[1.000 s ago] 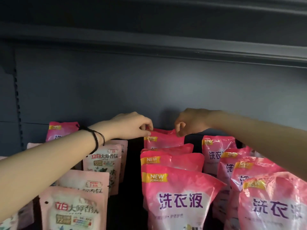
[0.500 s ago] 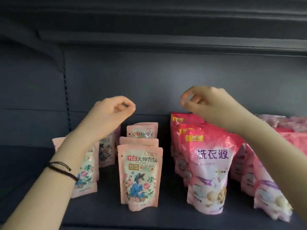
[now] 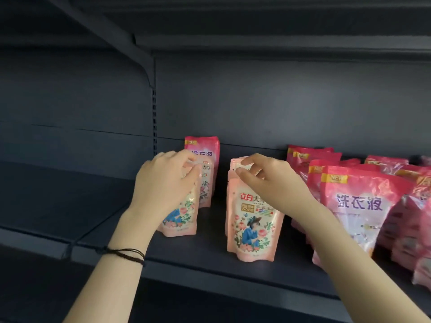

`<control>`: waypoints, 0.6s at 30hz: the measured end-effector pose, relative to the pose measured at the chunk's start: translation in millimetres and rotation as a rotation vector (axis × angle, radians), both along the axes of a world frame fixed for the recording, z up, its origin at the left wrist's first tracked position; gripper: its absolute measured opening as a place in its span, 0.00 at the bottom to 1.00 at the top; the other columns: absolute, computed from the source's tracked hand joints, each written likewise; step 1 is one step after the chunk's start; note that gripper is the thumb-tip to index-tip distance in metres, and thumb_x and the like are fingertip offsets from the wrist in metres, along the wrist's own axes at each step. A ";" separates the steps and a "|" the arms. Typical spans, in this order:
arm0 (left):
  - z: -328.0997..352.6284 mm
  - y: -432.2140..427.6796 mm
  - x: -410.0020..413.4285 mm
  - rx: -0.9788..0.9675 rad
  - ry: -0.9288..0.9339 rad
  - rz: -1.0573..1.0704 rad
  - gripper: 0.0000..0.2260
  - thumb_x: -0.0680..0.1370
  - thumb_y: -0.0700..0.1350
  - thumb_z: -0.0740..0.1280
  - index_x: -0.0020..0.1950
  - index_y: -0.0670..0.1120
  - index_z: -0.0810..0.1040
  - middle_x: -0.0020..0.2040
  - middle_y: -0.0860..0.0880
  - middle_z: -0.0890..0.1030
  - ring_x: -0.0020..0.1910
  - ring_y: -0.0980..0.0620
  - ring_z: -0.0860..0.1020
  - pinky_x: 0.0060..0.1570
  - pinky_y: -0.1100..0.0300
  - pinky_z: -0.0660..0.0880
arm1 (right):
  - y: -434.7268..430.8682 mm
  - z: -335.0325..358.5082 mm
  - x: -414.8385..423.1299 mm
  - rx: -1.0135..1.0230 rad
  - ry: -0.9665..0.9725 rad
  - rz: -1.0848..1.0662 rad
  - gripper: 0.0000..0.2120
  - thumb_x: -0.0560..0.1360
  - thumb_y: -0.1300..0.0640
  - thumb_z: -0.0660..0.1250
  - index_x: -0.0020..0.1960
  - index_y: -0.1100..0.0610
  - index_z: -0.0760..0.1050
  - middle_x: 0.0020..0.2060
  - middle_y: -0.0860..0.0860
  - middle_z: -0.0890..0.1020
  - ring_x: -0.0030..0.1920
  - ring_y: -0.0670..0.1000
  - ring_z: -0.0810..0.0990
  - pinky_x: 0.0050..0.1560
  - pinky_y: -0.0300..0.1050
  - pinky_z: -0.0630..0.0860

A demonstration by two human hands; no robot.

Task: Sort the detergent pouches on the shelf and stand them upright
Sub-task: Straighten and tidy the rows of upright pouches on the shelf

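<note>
Two rows of pale pink floral pouches stand upright on the dark shelf point(image 3: 203, 259). My left hand point(image 3: 163, 185) grips the top of the front pouch of the left row point(image 3: 180, 220). My right hand point(image 3: 268, 180) pinches the top edge of the front pouch of the right row point(image 3: 253, 229). A deep pink pouch point(image 3: 206, 148) stands behind the left row, against the back wall. To the right, several deep pink pouches point(image 3: 359, 206) stand upright in rows.
The shelf's front edge point(image 3: 233, 278) runs across the lower view. A neighbouring shelf bay point(image 3: 58, 199) lies to the left, past a slotted upright point(image 3: 154, 117). Another shelf point(image 3: 256, 45) hangs overhead.
Both hands came down from mid-air and moved left onto the tops of the floral pouches. The view shifted left and closer; a second earlier the hands held a deep pink pouch at the back.
</note>
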State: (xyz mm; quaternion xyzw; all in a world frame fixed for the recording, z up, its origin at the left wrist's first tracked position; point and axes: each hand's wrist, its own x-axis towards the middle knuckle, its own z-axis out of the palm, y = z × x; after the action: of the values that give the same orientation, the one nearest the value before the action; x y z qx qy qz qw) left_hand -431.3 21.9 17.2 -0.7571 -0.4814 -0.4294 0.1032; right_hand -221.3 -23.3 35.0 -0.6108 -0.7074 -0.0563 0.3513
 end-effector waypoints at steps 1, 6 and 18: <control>1.4 8.7 -8.8 0.026 0.045 0.013 0.12 0.79 0.55 0.60 0.59 0.54 0.77 0.52 0.54 0.81 0.53 0.51 0.77 0.48 0.54 0.73 | 5.1 0.5 -2.6 0.002 -0.028 -0.029 0.19 0.74 0.39 0.59 0.59 0.46 0.74 0.48 0.45 0.80 0.48 0.48 0.79 0.51 0.52 0.78; 18.5 61.1 -52.3 0.119 0.208 -0.003 0.14 0.78 0.57 0.60 0.59 0.54 0.77 0.48 0.54 0.82 0.50 0.50 0.77 0.46 0.55 0.68 | 33.8 12.0 -12.9 0.016 -0.184 -0.157 0.17 0.74 0.40 0.61 0.58 0.47 0.76 0.50 0.46 0.80 0.48 0.49 0.79 0.50 0.51 0.78; 32.4 161.7 -92.6 0.134 0.407 -0.131 0.16 0.78 0.60 0.58 0.62 0.56 0.74 0.53 0.54 0.81 0.55 0.51 0.77 0.53 0.53 0.70 | 107.9 47.9 -57.5 -0.122 -0.482 -0.346 0.19 0.74 0.38 0.61 0.61 0.44 0.72 0.54 0.44 0.79 0.53 0.51 0.78 0.45 0.46 0.72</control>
State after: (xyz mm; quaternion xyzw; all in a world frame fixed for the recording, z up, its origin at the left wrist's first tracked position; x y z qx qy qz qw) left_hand -523.9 183.6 49.6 -0.8492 -0.3707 -0.3048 0.2203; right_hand -278.7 84.7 83.0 -0.7113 -0.6578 -0.2161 0.1213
